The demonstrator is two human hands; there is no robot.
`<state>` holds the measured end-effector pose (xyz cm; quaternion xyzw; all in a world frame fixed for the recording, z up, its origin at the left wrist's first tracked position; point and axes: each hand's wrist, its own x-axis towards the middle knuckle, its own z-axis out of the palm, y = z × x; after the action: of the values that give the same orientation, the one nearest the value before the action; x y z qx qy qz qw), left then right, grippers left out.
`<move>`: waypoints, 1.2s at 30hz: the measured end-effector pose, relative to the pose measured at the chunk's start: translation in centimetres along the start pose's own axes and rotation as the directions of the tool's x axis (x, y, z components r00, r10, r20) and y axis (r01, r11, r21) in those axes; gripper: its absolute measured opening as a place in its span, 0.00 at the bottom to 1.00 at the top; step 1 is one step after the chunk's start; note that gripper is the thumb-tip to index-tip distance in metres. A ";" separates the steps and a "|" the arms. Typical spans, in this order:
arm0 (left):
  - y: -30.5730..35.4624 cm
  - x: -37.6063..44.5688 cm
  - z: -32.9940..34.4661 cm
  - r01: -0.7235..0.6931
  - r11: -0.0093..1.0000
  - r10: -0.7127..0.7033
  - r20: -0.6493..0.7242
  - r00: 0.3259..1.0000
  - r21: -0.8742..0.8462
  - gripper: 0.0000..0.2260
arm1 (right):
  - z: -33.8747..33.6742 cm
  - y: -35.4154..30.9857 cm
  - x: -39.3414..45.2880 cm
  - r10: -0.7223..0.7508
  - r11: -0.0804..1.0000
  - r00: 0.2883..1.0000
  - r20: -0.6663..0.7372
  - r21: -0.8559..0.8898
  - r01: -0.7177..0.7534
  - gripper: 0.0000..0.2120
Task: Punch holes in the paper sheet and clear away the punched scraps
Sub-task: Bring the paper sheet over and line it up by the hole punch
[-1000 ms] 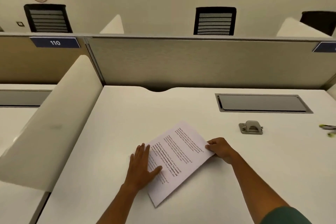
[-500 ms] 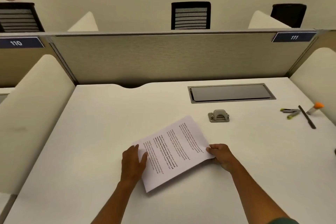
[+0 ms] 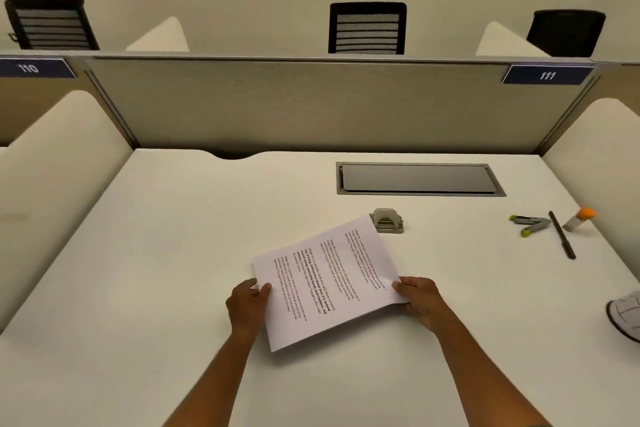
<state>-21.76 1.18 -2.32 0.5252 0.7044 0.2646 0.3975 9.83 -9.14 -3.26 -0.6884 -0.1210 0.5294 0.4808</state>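
both hands (image 3: 332, 302) pinch the paper sheet (image 3: 329, 279) at opposite edges; the hole punch (image 3: 388, 220) sits just beyond its far corner, nearer the right hand (image 3: 420, 300).

Paper sheet (image 3: 329, 281) corner hides hole punch (image 3: 389, 220) partly.

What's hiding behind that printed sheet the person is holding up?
Just past the paper sheet, held by the left hand and right hand, sits a grey hole punch. The sheet's far corner covers the punch's left end and the desk beneath.
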 end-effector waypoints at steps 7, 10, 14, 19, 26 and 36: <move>0.6 -1.9 1.8 0.121 0.987 -0.119 0.025 0.993 -0.110 0.13 | -2.7 0.5 -0.5 -0.023 0.997 1.000 0.005 -0.075 0.024 0.05; 0.9 -2.3 2.3 0.099 0.990 -0.096 0.041 0.995 -0.101 0.14 | -3.7 1.5 -0.8 -0.038 0.993 0.999 -0.020 -0.109 0.036 0.05; 1.2 -2.3 2.8 0.040 0.996 -0.035 0.067 0.997 -0.080 0.13 | -4.6 2.8 -1.6 -0.037 0.986 0.997 -0.073 -0.166 0.024 0.06; 1.2 -2.1 3.3 -0.007 0.999 0.011 0.092 0.996 -0.037 0.10 | -4.9 2.7 -2.6 -0.072 0.929 0.992 -0.101 -0.369 0.030 0.10; 0.7 -2.0 3.2 -0.055 0.998 0.054 0.140 0.989 0.004 0.06 | -3.7 1.0 -2.7 -0.174 0.793 0.975 -0.135 -0.607 0.058 0.21; 1.4 -2.4 3.0 -0.072 0.997 0.070 0.159 0.985 0.004 0.18 | -2.7 1.1 -3.2 -0.215 0.765 0.959 -0.187 -0.643 0.046 0.18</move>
<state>-18.18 -0.82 -2.20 0.5712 0.6526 0.2323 0.4403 10.44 -13.35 -2.26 -0.8604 -0.2782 0.3319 0.2686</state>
